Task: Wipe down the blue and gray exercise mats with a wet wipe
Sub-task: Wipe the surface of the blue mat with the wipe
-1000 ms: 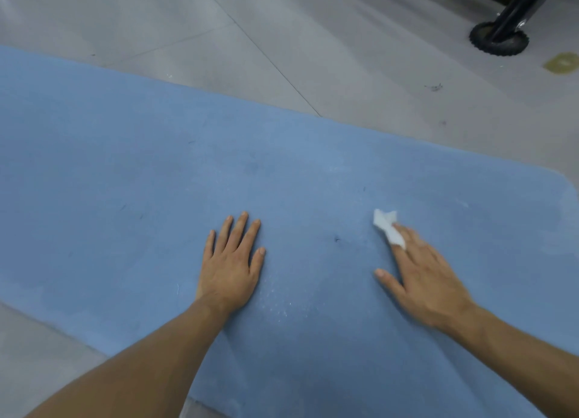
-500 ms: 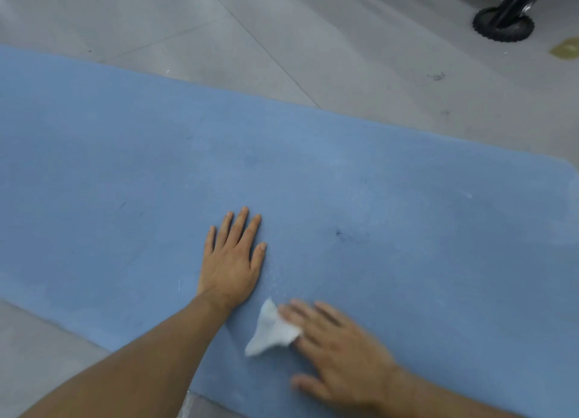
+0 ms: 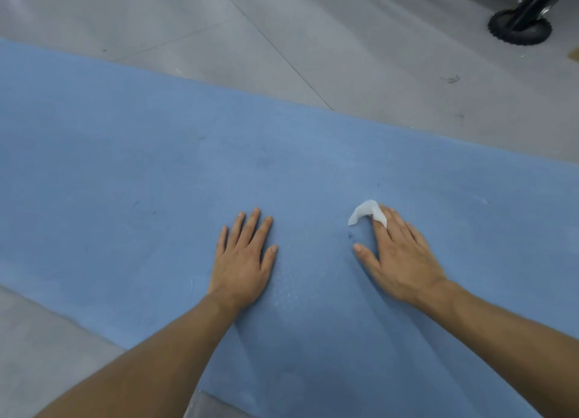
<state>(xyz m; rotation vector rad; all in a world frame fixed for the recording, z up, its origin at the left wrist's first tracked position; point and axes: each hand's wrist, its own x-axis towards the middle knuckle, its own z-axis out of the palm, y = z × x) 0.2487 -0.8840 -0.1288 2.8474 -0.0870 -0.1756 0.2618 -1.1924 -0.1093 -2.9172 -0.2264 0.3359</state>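
Note:
The blue exercise mat lies across the grey floor and fills most of the view. My left hand rests flat on it, fingers straight and spread. To its right, my right hand presses a small white wet wipe onto the mat with straight fingers. The wipe sticks out past the fingertips and folds back over the index finger. A small dark speck sits on the mat just below the wipe. No gray mat is plainly visible.
Grey tiled floor lies beyond the mat's far edge and at the near left. A black stand with a toothed round foot is at the top right. A pale grey strip shows at the mat's near edge.
My right hand swept the wipe toward me beside the left wrist, then pushed it back out to the right. The left hand stayed in place.

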